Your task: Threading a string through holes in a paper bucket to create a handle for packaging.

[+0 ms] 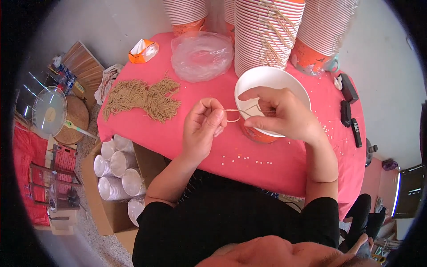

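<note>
My left hand is closed, its thumb and fingers pinching a thin tan cord. The cord forms a small loop beside the fingertips and stretches across to my right hand. There the thumb and forefinger are spread apart, while the cord runs in among the bent other fingers, which partly hide it. Both hands are raised over the table. Just behind and below my right hand stands a paper bucket, white inside and orange outside, its mouth facing up. Part of its rim is covered by that hand.
A pink cloth covers the table. Tan cords lie piled at left, near clear plastic wrapping. Tall bucket stacks line the back. Small white beads are scattered about. A carton of white cups stands at lower left.
</note>
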The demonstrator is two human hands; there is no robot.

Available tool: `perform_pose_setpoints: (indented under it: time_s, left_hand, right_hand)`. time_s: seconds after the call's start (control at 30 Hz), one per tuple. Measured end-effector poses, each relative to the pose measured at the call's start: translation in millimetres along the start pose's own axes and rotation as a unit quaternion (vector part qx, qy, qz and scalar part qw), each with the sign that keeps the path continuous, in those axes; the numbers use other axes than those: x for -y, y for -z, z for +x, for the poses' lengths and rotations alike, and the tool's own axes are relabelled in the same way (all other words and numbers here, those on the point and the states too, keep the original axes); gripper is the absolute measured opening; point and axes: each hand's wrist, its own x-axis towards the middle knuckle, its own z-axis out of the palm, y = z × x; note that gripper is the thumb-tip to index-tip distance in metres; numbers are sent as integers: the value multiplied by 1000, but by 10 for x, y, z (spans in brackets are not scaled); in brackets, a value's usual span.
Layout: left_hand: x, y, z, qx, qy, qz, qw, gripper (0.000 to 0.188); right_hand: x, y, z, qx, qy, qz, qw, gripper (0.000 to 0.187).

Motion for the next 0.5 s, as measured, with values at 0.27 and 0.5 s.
perform_pose_setpoints:
  time_s: [0.27, 0.5]
  left_hand:
    - [-14, -15, 4, 5, -2, 5, 1000, 10]
    - [-4, 51, -24, -7, 16, 32, 999, 9]
  right_hand:
    - [-142, -92, 2, -54, 60, -22, 997, 16]
    - [15, 70, -19, -69, -3, -22, 997, 4]
